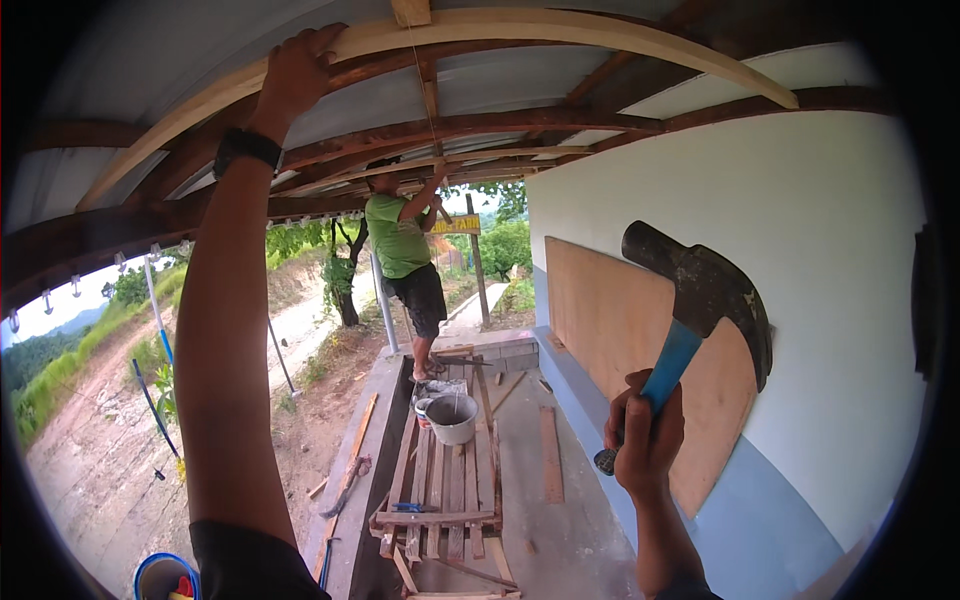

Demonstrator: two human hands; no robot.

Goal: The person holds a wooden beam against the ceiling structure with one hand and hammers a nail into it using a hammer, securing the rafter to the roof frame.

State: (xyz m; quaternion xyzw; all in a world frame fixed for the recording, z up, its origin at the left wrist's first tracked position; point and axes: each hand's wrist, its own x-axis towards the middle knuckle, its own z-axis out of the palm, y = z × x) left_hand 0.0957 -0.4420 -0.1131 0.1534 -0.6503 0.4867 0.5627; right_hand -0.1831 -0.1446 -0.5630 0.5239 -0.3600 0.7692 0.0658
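My left hand [296, 80] reaches overhead, its fingers gripping the long pale wooden batten [560, 30] that runs under the roof. A dark watch [248, 150] is on that wrist. My right hand [648, 432] is closed round the blue handle of a claw hammer [712, 285], held upright with the dark, worn head above the fist. The hammer is apart from the batten. A short pale wood block [411, 12] meets the batten at the top, and a thin string [424, 90] hangs down beside it.
Ahead, a person in a green shirt [398, 235] stands raised, arms up at the ceiling frame. Below are a slatted wooden platform [455, 490], a grey bucket [452, 418] and loose planks [551, 455]. A plywood sheet [610, 325] leans on the right wall. A blue-rimmed bucket [165, 575] is lower left.
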